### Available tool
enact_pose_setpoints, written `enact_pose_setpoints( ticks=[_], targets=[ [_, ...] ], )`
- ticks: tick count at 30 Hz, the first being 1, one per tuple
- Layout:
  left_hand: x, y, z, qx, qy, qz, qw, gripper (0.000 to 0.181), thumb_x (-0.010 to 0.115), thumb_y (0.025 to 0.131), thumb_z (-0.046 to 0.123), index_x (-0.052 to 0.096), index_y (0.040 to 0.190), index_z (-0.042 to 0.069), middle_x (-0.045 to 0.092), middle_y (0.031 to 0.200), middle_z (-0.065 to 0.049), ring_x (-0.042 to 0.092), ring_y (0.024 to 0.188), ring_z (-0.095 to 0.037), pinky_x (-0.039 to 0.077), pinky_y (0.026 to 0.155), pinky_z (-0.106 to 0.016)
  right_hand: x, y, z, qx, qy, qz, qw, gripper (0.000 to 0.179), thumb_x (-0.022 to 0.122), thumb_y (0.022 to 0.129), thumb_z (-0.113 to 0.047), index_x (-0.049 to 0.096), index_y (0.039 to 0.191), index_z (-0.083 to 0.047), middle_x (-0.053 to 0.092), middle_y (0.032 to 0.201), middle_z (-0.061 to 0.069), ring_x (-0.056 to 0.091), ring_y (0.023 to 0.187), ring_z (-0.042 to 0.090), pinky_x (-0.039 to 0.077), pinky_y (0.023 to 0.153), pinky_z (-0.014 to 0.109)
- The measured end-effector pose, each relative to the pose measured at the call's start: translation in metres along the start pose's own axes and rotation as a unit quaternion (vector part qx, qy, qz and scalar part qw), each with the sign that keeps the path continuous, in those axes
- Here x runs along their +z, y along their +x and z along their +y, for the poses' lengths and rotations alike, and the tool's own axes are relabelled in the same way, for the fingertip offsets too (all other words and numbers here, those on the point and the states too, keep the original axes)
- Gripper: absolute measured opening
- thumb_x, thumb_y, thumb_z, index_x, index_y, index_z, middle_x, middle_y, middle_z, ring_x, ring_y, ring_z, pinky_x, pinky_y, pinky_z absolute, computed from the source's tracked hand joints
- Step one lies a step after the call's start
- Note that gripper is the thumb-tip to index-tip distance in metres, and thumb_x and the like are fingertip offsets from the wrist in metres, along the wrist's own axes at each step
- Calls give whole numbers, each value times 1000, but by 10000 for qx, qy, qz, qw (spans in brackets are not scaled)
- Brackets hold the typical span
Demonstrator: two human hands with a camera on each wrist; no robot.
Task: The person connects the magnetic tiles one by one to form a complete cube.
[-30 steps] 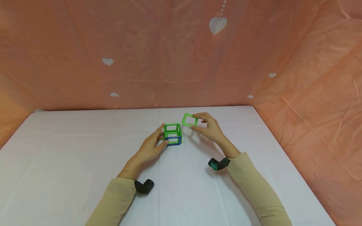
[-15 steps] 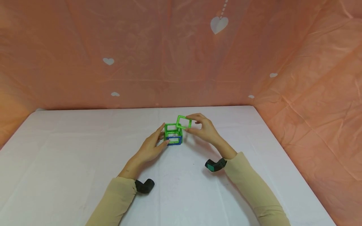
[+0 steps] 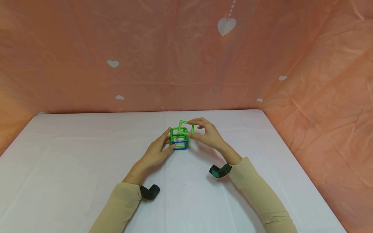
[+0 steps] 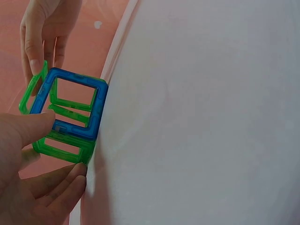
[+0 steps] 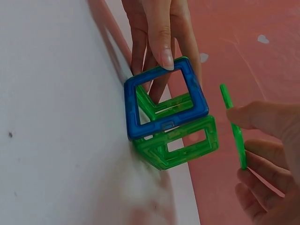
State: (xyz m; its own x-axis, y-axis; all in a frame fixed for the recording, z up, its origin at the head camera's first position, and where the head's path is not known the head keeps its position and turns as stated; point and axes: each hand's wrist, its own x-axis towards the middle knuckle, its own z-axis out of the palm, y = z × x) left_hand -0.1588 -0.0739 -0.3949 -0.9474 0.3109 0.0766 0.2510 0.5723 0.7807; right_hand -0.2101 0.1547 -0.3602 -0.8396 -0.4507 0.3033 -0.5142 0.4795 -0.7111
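A box of square magnetic tiles, green with one blue tile (image 5: 168, 125) facing the person, stands on the white table. My left hand (image 3: 155, 152) grips the box from its left side, thumb on the blue tile and fingers along a green side (image 4: 61, 152). Above the box, my right hand (image 3: 208, 132) pinches a loose green square tile (image 5: 236, 133) by its edge, between thumb and fingers. In the right wrist view a gap shows between this tile and the box. From the head it overlaps the box's upper right corner.
The white-covered table (image 3: 73, 161) spreads wide around the hands. An orange curtain (image 3: 163, 64) with pale hearts hangs behind its far edge and along the right. Dark wrist devices (image 3: 150, 192) jut out from both sleeves.
My right hand has moved left and slightly down with the green tile, from right of the box to over its top. My left hand keeps its grip on the box.
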Motion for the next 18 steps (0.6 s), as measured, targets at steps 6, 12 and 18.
enact_pose_setpoints(
  ticks=[6, 12, 18],
  targets=[
    [0, 1, -1, 10, 35, 8, 10000, 70, 55, 97, 20, 16, 154, 7, 53, 133, -25, 53, 121, -40, 40, 104, -52, 3, 0, -2, -93, 56, -64, 9999, 46, 77, 80, -11, 63, 123, -3, 59, 125, 13, 54, 117, 28, 47, 96, 45],
    [0, 0, 0, -56, 32, -11, 10000, 70, 55, 97, 22, 16, 154, 9, 54, 133, -24, 53, 121, -39, 40, 104, -52, 5, 1, -3, -129, 65, -126, 9998, 46, 77, 81, -11, 63, 124, -4, 60, 125, 12, 53, 120, 26, 48, 95, 44],
    [0, 0, 0, -58, 14, -34, 10000, 70, 55, 97, 21, 15, 154, 8, 53, 133, -25, 53, 121, -39, 40, 104, -52, 7, 2, -4, -276, 93, -172, 9994, 47, 77, 80, -11, 62, 124, -3, 60, 125, 13, 54, 119, 27, 48, 94, 44]
  ],
)
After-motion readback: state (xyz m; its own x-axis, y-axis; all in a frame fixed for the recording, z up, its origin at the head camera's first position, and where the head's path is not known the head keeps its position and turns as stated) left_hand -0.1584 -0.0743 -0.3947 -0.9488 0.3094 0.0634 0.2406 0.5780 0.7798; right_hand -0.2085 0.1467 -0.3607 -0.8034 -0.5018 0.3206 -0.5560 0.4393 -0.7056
